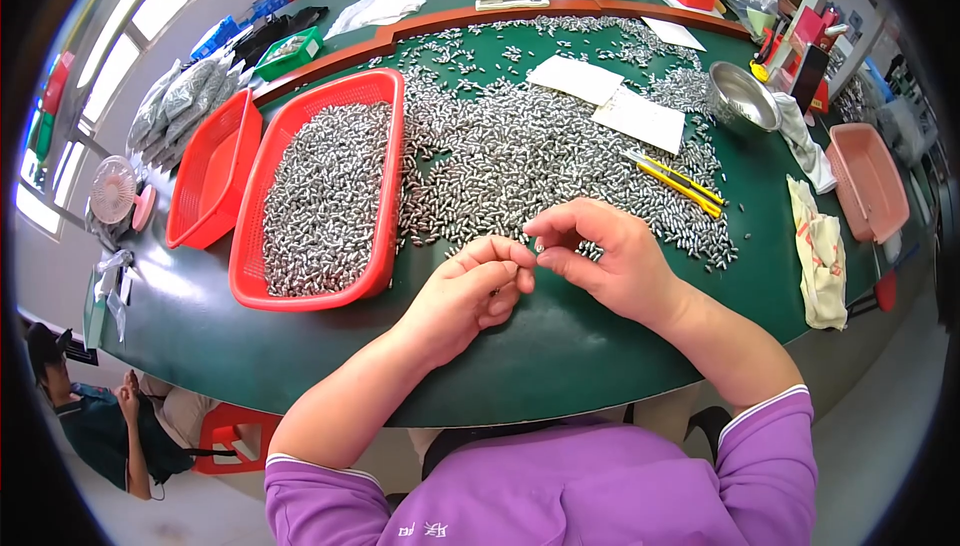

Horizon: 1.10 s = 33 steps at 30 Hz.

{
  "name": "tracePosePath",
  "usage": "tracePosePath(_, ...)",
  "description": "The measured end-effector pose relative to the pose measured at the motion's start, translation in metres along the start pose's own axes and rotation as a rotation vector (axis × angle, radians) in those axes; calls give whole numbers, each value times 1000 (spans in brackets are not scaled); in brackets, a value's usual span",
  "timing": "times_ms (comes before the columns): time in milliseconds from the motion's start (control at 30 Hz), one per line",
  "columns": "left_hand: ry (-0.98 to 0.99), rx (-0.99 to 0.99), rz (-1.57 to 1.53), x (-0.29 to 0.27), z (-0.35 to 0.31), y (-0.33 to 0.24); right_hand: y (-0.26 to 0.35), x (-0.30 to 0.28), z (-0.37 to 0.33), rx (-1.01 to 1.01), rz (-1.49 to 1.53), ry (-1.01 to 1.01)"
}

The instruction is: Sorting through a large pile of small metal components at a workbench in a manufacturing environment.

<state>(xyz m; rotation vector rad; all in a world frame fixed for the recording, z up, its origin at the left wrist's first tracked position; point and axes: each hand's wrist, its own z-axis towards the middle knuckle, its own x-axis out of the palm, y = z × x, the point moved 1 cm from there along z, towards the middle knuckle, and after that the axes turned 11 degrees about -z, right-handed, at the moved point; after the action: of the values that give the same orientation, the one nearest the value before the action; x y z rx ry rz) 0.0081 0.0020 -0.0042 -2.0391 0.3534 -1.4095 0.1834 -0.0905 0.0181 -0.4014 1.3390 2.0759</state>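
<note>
My left hand (468,291) and my right hand (600,256) meet fingertip to fingertip over the green table (500,346). Between them they pinch a small silver metal piece (538,245). Just beyond the fingers lies a wide heap of small silver metal pieces (520,156), spread loose on the table. To the left of my left hand stands a red plastic basket (385,196) filled with the same pieces. Both forearms rest on the table's near edge, in purple sleeves pushed up.
A second, empty red basket (212,171) lies left of the full one. Two yellow-handled tools (678,182), white paper sheets (610,96), a steel bowl (742,96), a pink tray (866,181) and cloths (820,251) sit to the right. Another person (100,416) sits low at the left.
</note>
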Motion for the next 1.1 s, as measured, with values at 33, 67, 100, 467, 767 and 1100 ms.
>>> tracePosePath(33, -2, -11, -16, 0, 0, 0, 0, 0, 0, 3, 11, 5)
tracePosePath(67, -2, -12, -17, 0, 0, 0, -1, 0, 0, 5, 11, 5)
tracePosePath(100, -2, -12, -12, 1, 0, 0, -2, 0, 0, -22, -9, 8)
tracePosePath(467, -19, -2, 111, 1, 1, 4, -4, 1, 1, -226, -134, 9)
tracePosePath(767, -12, -32, 78, 0, 0, 5, -5, 0, 1, -203, -140, 42)
tracePosePath(1100, 36, -66, -10, 0, 0, 1, -6, -1, 1, -123, -22, 78)
